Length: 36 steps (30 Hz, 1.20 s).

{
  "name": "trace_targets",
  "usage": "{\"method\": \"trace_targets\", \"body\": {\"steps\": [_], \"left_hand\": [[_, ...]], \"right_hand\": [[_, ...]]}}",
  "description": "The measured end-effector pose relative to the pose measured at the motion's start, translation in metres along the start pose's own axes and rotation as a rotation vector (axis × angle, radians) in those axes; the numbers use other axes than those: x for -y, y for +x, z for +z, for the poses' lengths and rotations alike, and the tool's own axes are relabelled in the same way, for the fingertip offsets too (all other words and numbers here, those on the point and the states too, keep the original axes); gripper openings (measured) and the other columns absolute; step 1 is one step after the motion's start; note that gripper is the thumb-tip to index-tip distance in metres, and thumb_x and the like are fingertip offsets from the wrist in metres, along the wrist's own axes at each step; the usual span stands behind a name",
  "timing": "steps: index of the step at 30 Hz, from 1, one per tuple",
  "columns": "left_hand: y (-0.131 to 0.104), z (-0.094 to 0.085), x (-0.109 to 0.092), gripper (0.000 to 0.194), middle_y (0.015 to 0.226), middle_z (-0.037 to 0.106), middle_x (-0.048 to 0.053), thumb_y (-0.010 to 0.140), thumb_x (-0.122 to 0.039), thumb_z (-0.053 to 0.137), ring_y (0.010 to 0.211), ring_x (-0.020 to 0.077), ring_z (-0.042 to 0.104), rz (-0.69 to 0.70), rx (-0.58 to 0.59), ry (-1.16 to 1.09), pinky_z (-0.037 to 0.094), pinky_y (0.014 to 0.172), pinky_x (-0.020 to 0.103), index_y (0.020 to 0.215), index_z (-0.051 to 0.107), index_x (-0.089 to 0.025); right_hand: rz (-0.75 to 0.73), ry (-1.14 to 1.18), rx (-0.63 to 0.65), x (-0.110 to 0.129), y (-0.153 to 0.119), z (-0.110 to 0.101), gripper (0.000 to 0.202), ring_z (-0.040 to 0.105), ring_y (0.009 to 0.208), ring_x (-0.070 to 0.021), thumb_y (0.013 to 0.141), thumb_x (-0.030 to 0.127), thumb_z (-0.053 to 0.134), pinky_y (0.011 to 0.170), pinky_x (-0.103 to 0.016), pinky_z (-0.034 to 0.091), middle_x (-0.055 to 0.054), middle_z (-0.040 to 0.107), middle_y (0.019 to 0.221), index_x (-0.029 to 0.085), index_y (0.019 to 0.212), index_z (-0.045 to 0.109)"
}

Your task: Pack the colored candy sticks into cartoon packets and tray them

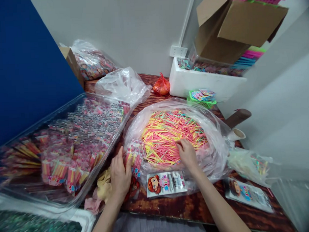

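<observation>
My left hand (120, 173) curls at the left side of a small clear packet (135, 154) with pink and yellow sticks and coloured lettering, its thumb against the packet. My right hand (187, 154) reaches over a heap of thin pink, yellow and green sticks (165, 136), with thumb and fingertips pinched together at its surface. Whatever lies between those fingertips is too small to make out. The heap sits in a wide, rolled-down clear plastic bag (216, 154). In front of it lies a flat silver packet (166, 184) printed with a cartoon girl.
A large clear tray (105, 161) of filled packets stands at left. Yellow and pink cloth-like pieces (104, 183) lie beside it. Another printed packet stack (249, 194) and a bag of sticks (252, 165) are at right. Behind stand a white foam box (204, 82) and green basket (207, 103).
</observation>
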<state>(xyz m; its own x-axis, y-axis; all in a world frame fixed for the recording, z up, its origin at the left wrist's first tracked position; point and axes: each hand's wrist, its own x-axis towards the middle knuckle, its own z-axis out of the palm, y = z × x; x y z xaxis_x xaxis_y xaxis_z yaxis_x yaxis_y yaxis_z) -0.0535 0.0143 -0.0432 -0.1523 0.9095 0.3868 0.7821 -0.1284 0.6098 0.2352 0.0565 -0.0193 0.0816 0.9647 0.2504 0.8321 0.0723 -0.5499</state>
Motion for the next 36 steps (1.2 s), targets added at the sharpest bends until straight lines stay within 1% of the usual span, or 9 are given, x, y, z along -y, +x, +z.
{"method": "trace_targets", "body": {"steps": [4, 7, 11, 16, 22, 26, 31, 34, 36], "left_hand": [[-0.002, -0.01, -0.004, 0.051, 0.131, 0.056, 0.016, 0.094, -0.037, 0.046, 0.12, 0.0298, 0.051, 0.078, -0.011, -0.008, 0.042, 0.101, 0.049, 0.141, 0.04, -0.017], [-0.001, -0.017, -0.007, 0.051, 0.136, 0.053, 0.015, 0.094, -0.035, 0.048, 0.126, 0.0287, 0.047, 0.083, -0.035, -0.017, 0.039, 0.105, 0.048, 0.141, 0.04, -0.018], [-0.002, -0.022, -0.009, 0.049, 0.135, 0.052, 0.013, 0.093, -0.034, 0.049, 0.126, 0.0278, 0.047, 0.05, -0.037, -0.039, 0.038, 0.107, 0.047, 0.14, 0.041, -0.021], [-0.003, -0.027, -0.012, 0.047, 0.137, 0.05, 0.012, 0.093, -0.034, 0.048, 0.128, 0.027, 0.045, 0.03, -0.022, -0.083, 0.036, 0.109, 0.047, 0.139, 0.042, -0.023], [-0.002, -0.033, -0.016, 0.037, 0.137, 0.05, 0.01, 0.094, -0.033, 0.048, 0.126, 0.0257, 0.046, 0.042, 0.007, -0.109, 0.037, 0.108, 0.046, 0.13, 0.051, -0.024], [-0.002, -0.032, -0.023, 0.034, 0.135, 0.052, 0.008, 0.094, -0.032, 0.048, 0.126, 0.0258, 0.046, 0.053, 0.031, -0.11, 0.037, 0.108, 0.046, 0.126, 0.053, -0.025], [-0.004, -0.031, -0.033, 0.035, 0.136, 0.05, 0.008, 0.094, -0.031, 0.048, 0.127, 0.0255, 0.045, 0.072, 0.047, -0.125, 0.037, 0.108, 0.047, 0.129, 0.052, -0.026], [-0.005, -0.031, -0.037, 0.034, 0.135, 0.051, 0.007, 0.094, -0.03, 0.048, 0.126, 0.0254, 0.046, 0.082, 0.051, -0.124, 0.038, 0.107, 0.047, 0.128, 0.053, -0.026], [-0.005, -0.031, -0.04, 0.033, 0.135, 0.051, 0.007, 0.094, -0.029, 0.049, 0.125, 0.0254, 0.047, 0.094, 0.054, -0.126, 0.039, 0.106, 0.047, 0.126, 0.054, -0.026]], "right_hand": [[-0.154, -0.335, 0.093, 0.033, 0.019, 0.014, 0.02, 0.049, 0.102, -0.0273, 0.09, 0.017, 0.047, 0.087, -0.038, 0.038, -0.013, 0.063, 0.104, 0.017, 0.1, 0.064], [-0.245, -0.564, 0.166, 0.053, 0.031, 0.024, 0.025, 0.047, 0.104, -0.0311, 0.089, 0.012, 0.045, 0.088, -0.043, 0.034, -0.018, 0.061, 0.11, 0.014, 0.107, 0.062], [-0.299, -0.638, 0.268, 0.064, 0.039, 0.03, 0.029, 0.048, 0.103, -0.0325, 0.089, 0.007, 0.038, 0.09, -0.046, 0.031, -0.022, 0.062, 0.105, 0.009, 0.102, 0.063], [-0.293, -0.571, 0.347, 0.055, 0.05, 0.023, 0.027, 0.05, 0.107, -0.0307, 0.088, 0.006, 0.041, 0.089, -0.042, 0.032, -0.02, 0.063, 0.109, 0.011, 0.102, 0.064], [-0.226, -0.417, 0.335, 0.032, 0.073, 0.004, 0.024, 0.058, 0.097, -0.0243, 0.094, 0.017, 0.04, 0.079, -0.032, 0.035, -0.01, 0.069, 0.103, 0.019, 0.1, 0.063], [-0.179, -0.295, 0.29, 0.024, 0.081, -0.001, 0.019, 0.06, 0.084, -0.0225, 0.092, 0.018, 0.043, 0.07, -0.029, 0.034, -0.008, 0.07, 0.089, 0.019, 0.096, 0.061], [-0.123, -0.091, 0.214, 0.021, 0.084, -0.003, 0.01, 0.058, 0.073, -0.0205, 0.089, 0.021, 0.046, 0.063, -0.027, 0.034, -0.004, 0.066, 0.08, 0.021, 0.089, 0.056], [-0.089, 0.03, 0.163, 0.022, 0.088, -0.01, 0.013, 0.057, 0.071, -0.0188, 0.09, 0.025, 0.042, 0.063, -0.026, 0.036, -0.002, 0.065, 0.08, 0.022, 0.082, 0.052], [-0.072, 0.217, 0.132, 0.024, 0.088, -0.016, 0.013, 0.058, 0.074, -0.0185, 0.089, 0.027, 0.043, 0.066, -0.027, 0.039, -0.001, 0.066, 0.08, 0.022, 0.079, 0.051]]}}
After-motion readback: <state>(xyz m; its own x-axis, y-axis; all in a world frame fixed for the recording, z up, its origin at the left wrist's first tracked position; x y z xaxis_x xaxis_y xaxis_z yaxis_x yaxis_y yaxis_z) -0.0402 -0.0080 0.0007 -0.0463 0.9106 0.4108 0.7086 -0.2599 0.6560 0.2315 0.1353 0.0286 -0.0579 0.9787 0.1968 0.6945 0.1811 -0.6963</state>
